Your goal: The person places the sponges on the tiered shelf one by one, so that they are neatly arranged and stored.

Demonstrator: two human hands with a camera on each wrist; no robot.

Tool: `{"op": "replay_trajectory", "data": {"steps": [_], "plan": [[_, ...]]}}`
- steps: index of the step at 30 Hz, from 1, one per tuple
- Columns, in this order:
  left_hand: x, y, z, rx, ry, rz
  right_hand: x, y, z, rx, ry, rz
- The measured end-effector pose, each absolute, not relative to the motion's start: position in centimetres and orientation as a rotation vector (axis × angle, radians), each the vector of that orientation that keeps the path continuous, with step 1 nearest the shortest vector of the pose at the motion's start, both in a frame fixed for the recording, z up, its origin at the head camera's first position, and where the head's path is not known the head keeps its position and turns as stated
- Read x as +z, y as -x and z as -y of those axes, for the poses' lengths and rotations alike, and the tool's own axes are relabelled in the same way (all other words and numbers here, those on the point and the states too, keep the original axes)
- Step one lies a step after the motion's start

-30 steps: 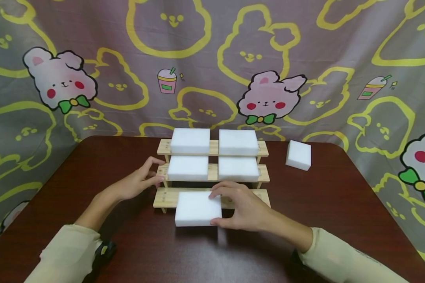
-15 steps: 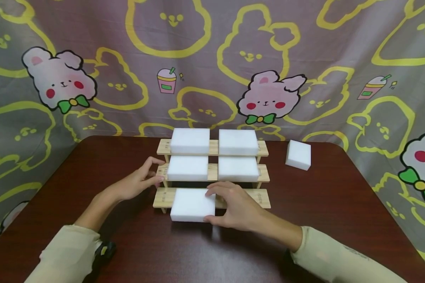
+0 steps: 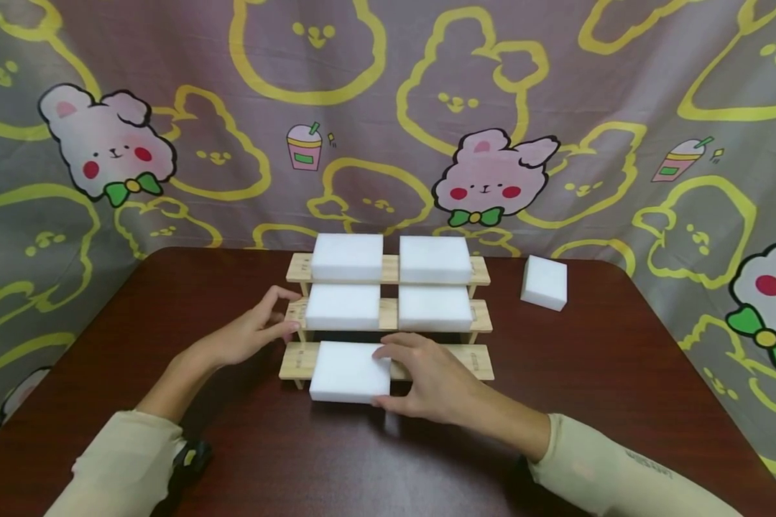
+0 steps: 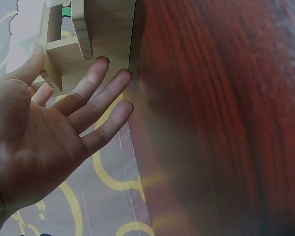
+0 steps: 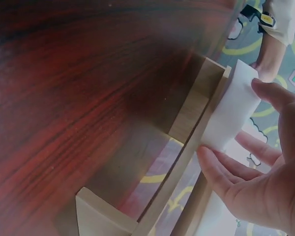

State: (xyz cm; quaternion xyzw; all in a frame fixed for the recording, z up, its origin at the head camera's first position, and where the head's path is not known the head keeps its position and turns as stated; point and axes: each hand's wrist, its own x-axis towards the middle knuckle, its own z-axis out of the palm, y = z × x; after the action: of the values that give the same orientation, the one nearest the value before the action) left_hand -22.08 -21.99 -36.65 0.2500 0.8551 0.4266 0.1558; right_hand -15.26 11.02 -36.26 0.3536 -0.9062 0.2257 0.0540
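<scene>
My right hand [image 3: 436,380] pinches the right edge of a white foam block [image 3: 349,370] between thumb and fingers. This block lies on the lowest tier of a three-tier wooden display stand [image 3: 468,359], left of centre, its front overhanging the tier's edge. In the right wrist view, the thumb and fingertips press two sides of the block [image 5: 231,108]. At the stand's left end, my left hand [image 3: 252,330] holds the middle tier with thumb and forefinger; the left wrist view shows the hand's [image 4: 44,132] other fingers spread below, away from the wood [image 4: 108,34].
Two foam blocks [image 3: 348,255] sit side by side on the top tier, and two more [image 3: 343,305] on the middle one. Another block [image 3: 544,282] lies on the dark red table [image 3: 588,373], right of the stand. Behind hangs a patterned curtain [image 3: 375,122].
My right hand has carried the foam block left and back, further onto the lowest tier. The left hand stays at the middle tier's end.
</scene>
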Motion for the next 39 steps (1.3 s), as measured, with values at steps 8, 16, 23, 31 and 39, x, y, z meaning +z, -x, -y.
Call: {"op": "replay_trajectory", "data": {"steps": [8,16,23,31,39], "plan": [[-36.8,22.2,22.1,1.235,-0.733,-2.441,-36.0,14.9,-11.0,0.579,-1.076,2.711],[-36.8,22.2,22.1,1.236,-0.737,-2.444,-36.2,15.1,-11.1,0.706,-1.079,2.755],[-36.8,22.2,22.0,1.234,-0.723,-2.444,-36.5,15.5,-11.2,0.873,-1.099,2.752],[-36.9,22.2,22.1,1.242,-0.727,-2.442,-36.8,15.7,-11.2,0.925,-1.133,2.695],[-36.8,22.2,22.0,1.234,-0.727,-2.448,-37.2,15.9,-10.7,0.987,-1.141,2.649]]}}
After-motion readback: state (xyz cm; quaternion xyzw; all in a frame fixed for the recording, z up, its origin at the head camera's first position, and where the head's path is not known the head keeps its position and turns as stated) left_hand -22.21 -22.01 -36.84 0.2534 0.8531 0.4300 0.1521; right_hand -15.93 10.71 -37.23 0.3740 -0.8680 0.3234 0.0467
